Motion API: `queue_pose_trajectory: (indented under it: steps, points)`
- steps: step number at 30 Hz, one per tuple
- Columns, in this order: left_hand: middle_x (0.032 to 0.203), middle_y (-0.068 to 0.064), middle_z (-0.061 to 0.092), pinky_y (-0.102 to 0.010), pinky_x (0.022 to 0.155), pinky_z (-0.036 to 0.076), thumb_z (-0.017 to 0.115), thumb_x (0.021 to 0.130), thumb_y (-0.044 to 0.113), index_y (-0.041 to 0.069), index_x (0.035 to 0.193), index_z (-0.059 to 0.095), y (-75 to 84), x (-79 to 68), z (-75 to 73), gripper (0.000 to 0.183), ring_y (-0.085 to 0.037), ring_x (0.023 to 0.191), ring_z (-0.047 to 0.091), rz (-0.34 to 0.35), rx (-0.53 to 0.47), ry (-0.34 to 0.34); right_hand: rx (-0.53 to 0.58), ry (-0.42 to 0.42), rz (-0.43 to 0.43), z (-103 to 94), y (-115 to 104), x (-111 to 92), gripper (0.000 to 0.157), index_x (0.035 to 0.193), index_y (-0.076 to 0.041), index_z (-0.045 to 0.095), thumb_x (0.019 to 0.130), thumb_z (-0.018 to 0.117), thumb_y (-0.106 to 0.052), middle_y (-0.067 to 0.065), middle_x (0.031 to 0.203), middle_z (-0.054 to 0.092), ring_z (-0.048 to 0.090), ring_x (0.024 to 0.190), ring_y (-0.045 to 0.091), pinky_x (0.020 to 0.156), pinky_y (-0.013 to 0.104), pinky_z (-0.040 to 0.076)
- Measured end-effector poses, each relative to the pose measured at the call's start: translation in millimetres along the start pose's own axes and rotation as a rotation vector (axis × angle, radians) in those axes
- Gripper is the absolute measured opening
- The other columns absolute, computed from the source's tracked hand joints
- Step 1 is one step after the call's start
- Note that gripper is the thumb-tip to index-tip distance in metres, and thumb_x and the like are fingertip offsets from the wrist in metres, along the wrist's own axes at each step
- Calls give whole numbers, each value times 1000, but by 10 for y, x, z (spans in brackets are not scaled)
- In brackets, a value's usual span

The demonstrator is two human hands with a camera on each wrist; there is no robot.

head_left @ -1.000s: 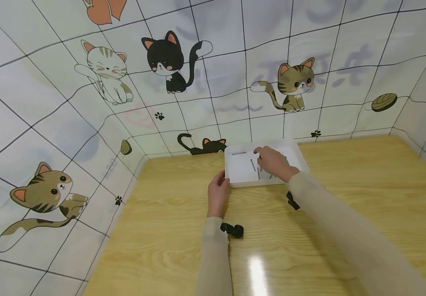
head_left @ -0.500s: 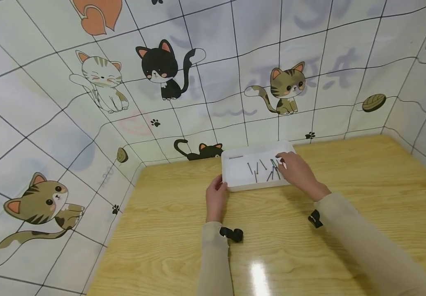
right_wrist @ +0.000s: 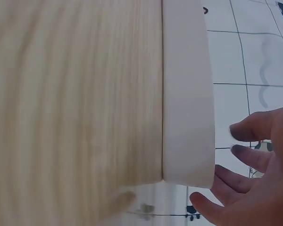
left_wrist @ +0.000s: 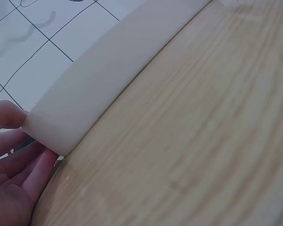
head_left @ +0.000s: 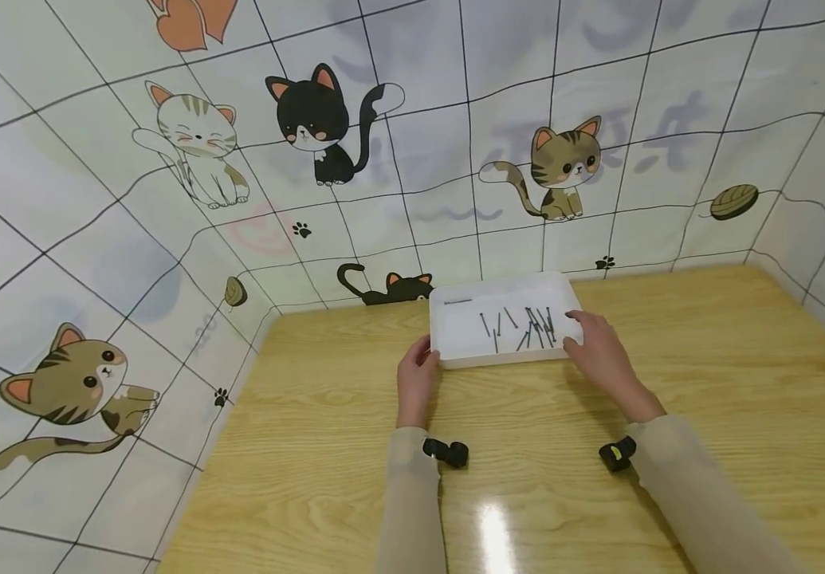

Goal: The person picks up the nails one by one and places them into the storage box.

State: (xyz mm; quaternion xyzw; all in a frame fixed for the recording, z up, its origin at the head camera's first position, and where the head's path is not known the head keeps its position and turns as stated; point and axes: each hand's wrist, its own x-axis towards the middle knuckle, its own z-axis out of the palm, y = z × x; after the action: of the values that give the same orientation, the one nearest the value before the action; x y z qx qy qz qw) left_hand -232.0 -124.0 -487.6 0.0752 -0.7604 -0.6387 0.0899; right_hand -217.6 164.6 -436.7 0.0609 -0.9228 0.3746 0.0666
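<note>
A shallow white tray (head_left: 465,328) stands on the table against the back wall. Several thin dark nails (head_left: 496,341) lie in it, most of them bunched toward the right, with one thin piece (head_left: 458,301) by itself at the back left. My left hand (head_left: 416,383) holds the tray's front left corner; the left wrist view shows its fingers round the corner wall (left_wrist: 85,99). Beside the tray's right end is my right hand (head_left: 602,359), fingers spread and loosely bent, holding nothing. In the right wrist view some fingertips (right_wrist: 240,134) stand apart from the tray wall.
The wooden table (head_left: 326,446) extends in front of the tray and to both sides. Cloth with cartoon cats (head_left: 312,119) and grid lines hangs behind and at the sides. Each forearm carries a small black wrist camera (head_left: 448,453).
My right hand has moved right from above the nails to the tray's right end, uncovering the nails there. The left hand stays at the front left corner.
</note>
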Motion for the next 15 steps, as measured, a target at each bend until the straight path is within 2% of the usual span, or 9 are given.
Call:
queue_pose_trajectory:
  steps: [6, 8, 13, 15]
  points:
    - [124, -1, 58, -36, 94, 42, 56, 91, 22, 18, 129, 55, 30, -7, 9, 38, -15, 109, 53, -14, -15, -3, 83, -9, 55, 2, 53, -29, 51, 140, 3, 28, 92, 39, -9, 31, 142, 23, 31, 123, 48, 91, 61, 32]
    - [123, 0, 58, -36, 94, 42, 55, 91, 23, 19, 129, 55, 28, -2, 1, 38, -15, 109, 53, -16, -7, -3, 91, 0, 42, 7, 78, -24, 50, 140, 2, 30, 92, 39, -7, 31, 142, 24, 34, 121, 48, 87, 60, 35]
    - [122, 1, 58, -36, 93, 42, 56, 90, 24, 20, 128, 56, 20, -19, -6, 37, -14, 108, 53, -19, -6, 0, 56, 22, -17, -3, 154, -25, 47, 135, 3, 38, 89, 39, 0, 30, 138, 32, 46, 102, 42, 76, 51, 39]
    - [123, 0, 58, -36, 93, 42, 56, 90, 23, 19, 128, 56, 9, -31, 4, 38, -14, 108, 53, -17, -20, -7, 43, 11, -18, -16, 173, -33, 46, 134, 3, 39, 88, 40, 1, 30, 139, 31, 45, 106, 42, 79, 53, 39]
